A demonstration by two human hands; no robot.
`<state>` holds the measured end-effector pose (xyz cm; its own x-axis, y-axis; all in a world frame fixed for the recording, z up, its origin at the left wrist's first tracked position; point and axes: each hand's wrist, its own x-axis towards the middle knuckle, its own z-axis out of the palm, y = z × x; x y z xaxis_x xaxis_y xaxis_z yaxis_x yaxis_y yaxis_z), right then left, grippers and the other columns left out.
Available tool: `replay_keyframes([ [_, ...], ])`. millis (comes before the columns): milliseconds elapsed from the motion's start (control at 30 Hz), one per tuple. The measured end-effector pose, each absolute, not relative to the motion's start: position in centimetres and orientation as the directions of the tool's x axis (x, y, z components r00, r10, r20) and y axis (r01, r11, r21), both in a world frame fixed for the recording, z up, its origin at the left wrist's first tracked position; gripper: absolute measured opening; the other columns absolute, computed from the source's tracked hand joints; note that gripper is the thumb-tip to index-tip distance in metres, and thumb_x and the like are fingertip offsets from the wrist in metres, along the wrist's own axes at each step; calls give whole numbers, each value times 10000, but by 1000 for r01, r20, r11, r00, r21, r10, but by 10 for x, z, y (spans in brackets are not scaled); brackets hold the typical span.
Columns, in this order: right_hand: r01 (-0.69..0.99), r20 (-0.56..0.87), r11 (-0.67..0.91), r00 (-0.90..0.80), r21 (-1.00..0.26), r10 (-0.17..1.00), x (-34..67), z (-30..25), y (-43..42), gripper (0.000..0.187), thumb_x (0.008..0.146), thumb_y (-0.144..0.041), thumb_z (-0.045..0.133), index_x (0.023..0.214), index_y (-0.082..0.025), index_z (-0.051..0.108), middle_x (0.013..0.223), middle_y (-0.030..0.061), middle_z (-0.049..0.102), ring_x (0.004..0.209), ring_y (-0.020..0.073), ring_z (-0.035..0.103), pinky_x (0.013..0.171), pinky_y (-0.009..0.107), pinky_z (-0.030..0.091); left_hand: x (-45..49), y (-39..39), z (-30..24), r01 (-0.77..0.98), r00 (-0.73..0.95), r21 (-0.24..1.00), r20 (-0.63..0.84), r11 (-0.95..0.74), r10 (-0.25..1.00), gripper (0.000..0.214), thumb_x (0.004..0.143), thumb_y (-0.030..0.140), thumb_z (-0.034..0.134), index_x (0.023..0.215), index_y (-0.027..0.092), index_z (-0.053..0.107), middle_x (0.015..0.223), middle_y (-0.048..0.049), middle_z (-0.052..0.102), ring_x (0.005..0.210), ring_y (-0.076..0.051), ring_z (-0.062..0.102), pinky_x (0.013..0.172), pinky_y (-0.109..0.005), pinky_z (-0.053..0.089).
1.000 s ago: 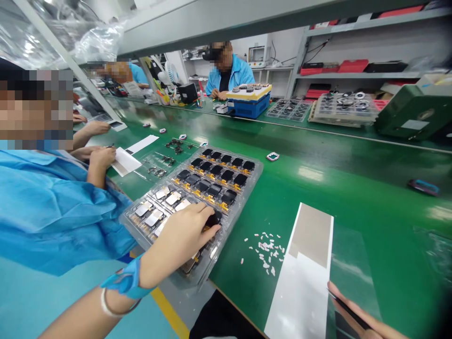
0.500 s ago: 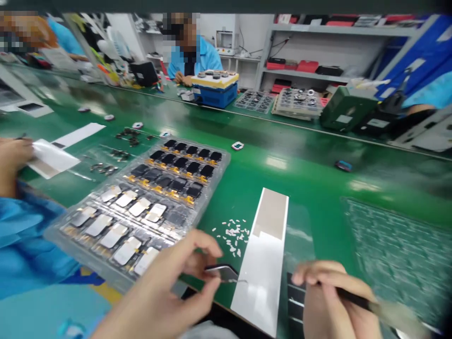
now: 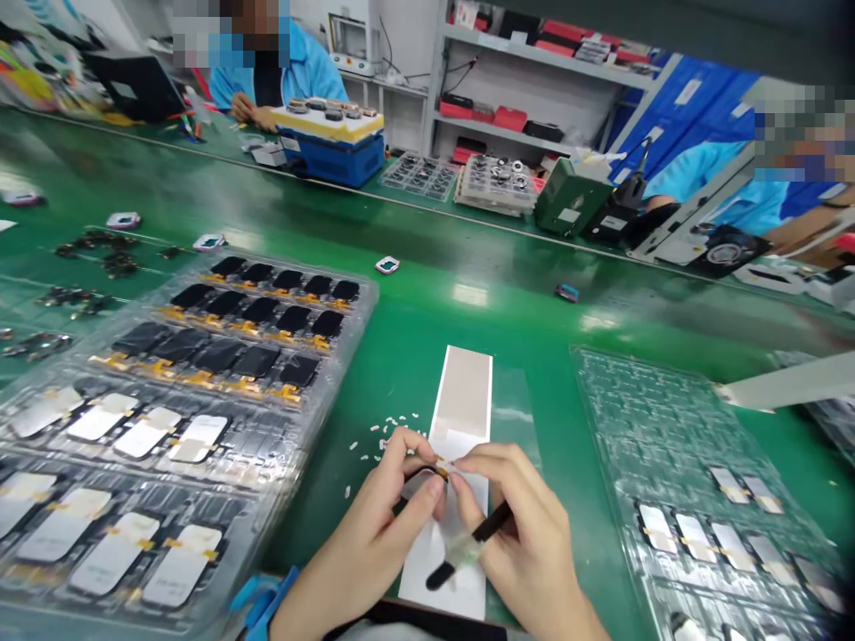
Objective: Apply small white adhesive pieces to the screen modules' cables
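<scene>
Over the white strip (image 3: 464, 392), left hand (image 3: 378, 525) pinching a small dark piece (image 3: 424, 472), right hand (image 3: 527, 534) closed on tweezers (image 3: 487, 528): seemingly close work, needing steady fingers next.

1. My left hand (image 3: 378, 534) and right hand (image 3: 525, 543) hide most of the small dark part (image 3: 424, 472), so I can't make out its shape.
2. The clear tray (image 3: 351, 307) runs off the left and bottom edges.
3. The white bits (image 3: 384, 436) on the table (image 3: 407, 356) are too small to identify.
</scene>
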<state>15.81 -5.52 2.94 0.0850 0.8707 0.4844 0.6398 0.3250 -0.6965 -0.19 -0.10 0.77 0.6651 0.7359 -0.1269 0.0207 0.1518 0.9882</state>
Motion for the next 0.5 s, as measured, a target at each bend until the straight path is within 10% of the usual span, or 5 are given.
replay_keyframes([
  [300, 832, 578, 375, -82, -409, 812, 160, 15, -54, 299, 896, 13, 548, 1156, -121, 612, 989, 93, 670, 804, 178, 650, 650, 289, 516, 3, 7, -4, 21, 632, 999, -39, 33, 774, 177, 1030, 373, 444, 980, 219, 518, 688, 48, 567, 621, -111, 569, 617, -217, 427],
  [500, 820, 529, 358, -80, -447, 845, 160, 13, -51, 224, 928, -32, 523, 1113, -129, 602, 979, 90, 653, 759, 165, 631, 618, 275, 498, 1, 7, -4, 121, 588, 987, 16, -108, 809, 136, 1003, 296, 485, 941, 214, 574, 713, 31, 637, 667, -127, 617, 658, -217, 449],
])
